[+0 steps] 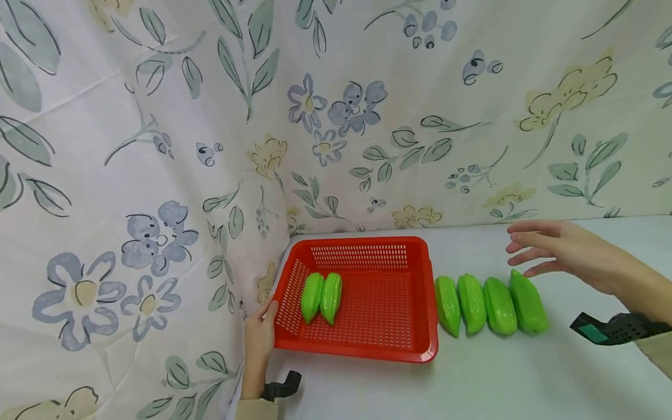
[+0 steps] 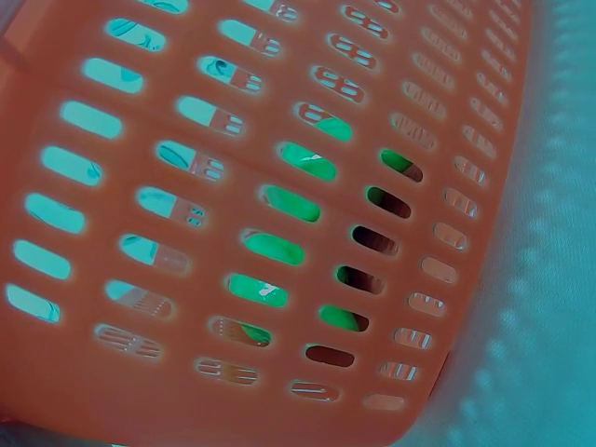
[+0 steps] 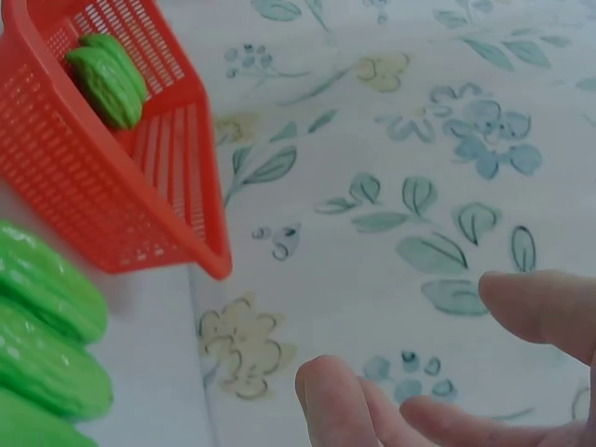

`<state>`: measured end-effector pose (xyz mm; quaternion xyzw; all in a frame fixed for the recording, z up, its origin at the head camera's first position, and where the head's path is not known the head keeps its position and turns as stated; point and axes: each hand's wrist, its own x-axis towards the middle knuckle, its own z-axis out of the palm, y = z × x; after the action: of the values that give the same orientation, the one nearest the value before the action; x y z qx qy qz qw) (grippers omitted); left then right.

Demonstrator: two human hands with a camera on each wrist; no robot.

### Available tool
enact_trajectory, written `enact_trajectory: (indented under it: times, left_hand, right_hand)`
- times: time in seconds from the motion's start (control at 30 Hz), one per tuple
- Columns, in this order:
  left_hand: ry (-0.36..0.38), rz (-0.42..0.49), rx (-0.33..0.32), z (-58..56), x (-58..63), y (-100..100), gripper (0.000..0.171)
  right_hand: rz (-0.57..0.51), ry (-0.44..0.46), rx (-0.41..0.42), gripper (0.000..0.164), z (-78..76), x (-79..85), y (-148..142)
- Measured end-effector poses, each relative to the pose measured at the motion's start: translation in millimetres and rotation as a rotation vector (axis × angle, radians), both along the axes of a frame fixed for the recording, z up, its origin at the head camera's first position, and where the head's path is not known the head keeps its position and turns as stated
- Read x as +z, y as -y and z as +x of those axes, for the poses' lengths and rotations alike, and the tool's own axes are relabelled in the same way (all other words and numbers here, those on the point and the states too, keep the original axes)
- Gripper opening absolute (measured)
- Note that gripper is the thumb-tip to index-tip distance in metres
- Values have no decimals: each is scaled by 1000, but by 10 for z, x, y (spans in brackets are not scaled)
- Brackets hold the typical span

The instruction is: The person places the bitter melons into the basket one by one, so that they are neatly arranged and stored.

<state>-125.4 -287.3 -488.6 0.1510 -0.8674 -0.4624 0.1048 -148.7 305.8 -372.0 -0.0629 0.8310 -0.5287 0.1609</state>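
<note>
My left hand (image 1: 259, 332) grips the left rim of a red plastic basket (image 1: 357, 352), thumb over the edge; its other fingers are hidden. In the left wrist view the slotted basket wall (image 2: 74, 391) fills most of the picture. Two bright green, ridged bitter melons (image 1: 331, 298) lie side by side inside, toward the left. Several more stand in a row right of the basket, the rightmost bitter melon (image 1: 528, 306) tilted slightly. Above and beside that one hovers my right hand (image 1: 564, 251), fingers spread and holding nothing. The right wrist view shows its fingertips apart.
A white table surface (image 1: 367, 391) lies under everything. Floral cloth (image 1: 446, 134) hangs behind the table, and more floral cloth (image 1: 157, 192) hangs close along the left side, near the left hand. Dark bands (image 1: 622, 328) are worn on both wrists.
</note>
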Motion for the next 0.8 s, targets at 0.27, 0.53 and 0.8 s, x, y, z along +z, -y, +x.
enact_trajectory:
  times: [0.27,0.53,0.8]
  left_hand:
    - [23,29,2,1,-1,-1,56]
    - [28,33,5,5,2,2,55]
    - [30,45,5,15,14,-10,55]
  right_hand:
    - [121,-12,-80,65,65,-136,-273]
    - [257,18,-116,79,161,-500,-284]
    - [388,-23,-146,83,263,-881,-245]
